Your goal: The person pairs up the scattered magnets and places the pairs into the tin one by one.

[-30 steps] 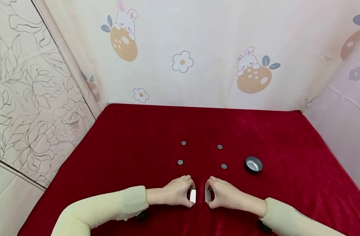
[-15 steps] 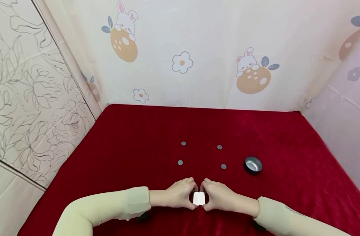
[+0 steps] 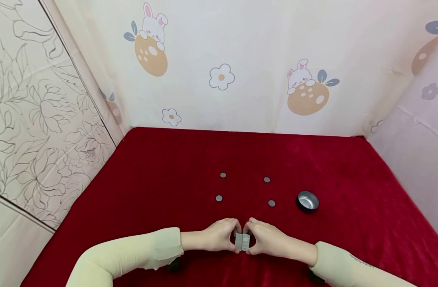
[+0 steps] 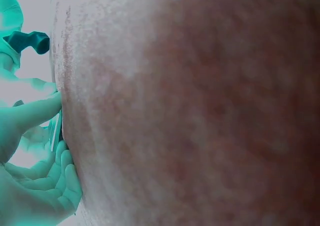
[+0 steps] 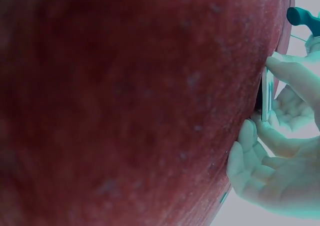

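**Side by Side, Seam to Seam**

From where I stand, the left hand (image 3: pixel 219 236) pinches one small grey piece, the left piece (image 3: pixel 238 241), between thumb and fingers, and the right hand (image 3: pixel 269 238) holds its twin, the right piece (image 3: pixel 245 242), the same way. Both are at the near side of the desk (image 3: pixel 176 171), their edges meeting or almost; I can't tell whether they bear on the cloth or sit just above it.

To do this well, I'd say, keep both grips light and level, fingertips behind the outer faces so no skin gets caught in the seam, and square the ends before pressing. Uneven pressure could make one piece twist or slip past the other.

The pieces look like thin, straight-edged slabs, hard and smooth; the left one shows a plain matte grey, the right one a paler, streaky sheen. Beyond the hands, four flat grey discs (image 3: pixel 219 198) lie in a loose square, and to their right stands a round, dark-rimmed dish (image 3: pixel 307 201) with a shiny metallic inside. The red cover has a soft, velvety nap with faint creases, so small things may drag on it.
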The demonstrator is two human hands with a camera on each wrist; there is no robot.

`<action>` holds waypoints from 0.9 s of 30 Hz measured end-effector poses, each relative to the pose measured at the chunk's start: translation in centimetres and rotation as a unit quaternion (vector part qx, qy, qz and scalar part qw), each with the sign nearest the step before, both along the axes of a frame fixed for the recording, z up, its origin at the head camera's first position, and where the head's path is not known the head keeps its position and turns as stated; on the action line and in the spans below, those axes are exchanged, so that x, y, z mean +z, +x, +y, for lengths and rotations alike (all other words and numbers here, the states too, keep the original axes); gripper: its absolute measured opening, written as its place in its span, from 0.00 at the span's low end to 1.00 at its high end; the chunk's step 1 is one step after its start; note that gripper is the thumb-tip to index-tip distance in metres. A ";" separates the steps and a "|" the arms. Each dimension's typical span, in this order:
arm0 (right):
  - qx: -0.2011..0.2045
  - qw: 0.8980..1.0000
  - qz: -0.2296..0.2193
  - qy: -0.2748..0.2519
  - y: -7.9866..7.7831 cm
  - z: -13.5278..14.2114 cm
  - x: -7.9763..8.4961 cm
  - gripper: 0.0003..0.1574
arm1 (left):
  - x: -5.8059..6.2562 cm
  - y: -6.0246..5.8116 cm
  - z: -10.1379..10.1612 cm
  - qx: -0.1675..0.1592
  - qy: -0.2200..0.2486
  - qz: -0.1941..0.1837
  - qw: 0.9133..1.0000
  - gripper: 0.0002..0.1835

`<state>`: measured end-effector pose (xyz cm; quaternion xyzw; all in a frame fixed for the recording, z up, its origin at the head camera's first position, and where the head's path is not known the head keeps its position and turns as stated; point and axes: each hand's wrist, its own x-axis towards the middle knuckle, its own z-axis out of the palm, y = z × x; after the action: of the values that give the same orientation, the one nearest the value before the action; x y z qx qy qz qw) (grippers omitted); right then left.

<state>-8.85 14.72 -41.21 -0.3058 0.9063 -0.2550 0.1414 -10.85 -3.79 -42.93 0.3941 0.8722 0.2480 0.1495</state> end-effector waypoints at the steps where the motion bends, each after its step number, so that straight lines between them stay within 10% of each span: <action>1: 0.001 1.000 0.002 0.001 0.0 0.0 0.0 0.20 | 0.0 0.0 0.0 0.000 0.002 -0.001 1.000 0.21; 19: 0.010 1.000 -0.003 0.012 0.0 0.1 0.3 0.22 | -0.2 0.0 -0.3 -0.007 0.088 -0.097 0.991 0.06; 27: 0.008 0.995 -0.078 -0.069 -0.8 1.7 1.2 0.21 | 0.5 -1.0 -0.6 0.098 0.210 -0.277 0.933 0.04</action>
<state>-9.63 16.43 -40.00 -0.3014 0.8704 -0.3386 0.1919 -11.85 -4.38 -42.46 0.2448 0.7586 0.5380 0.2741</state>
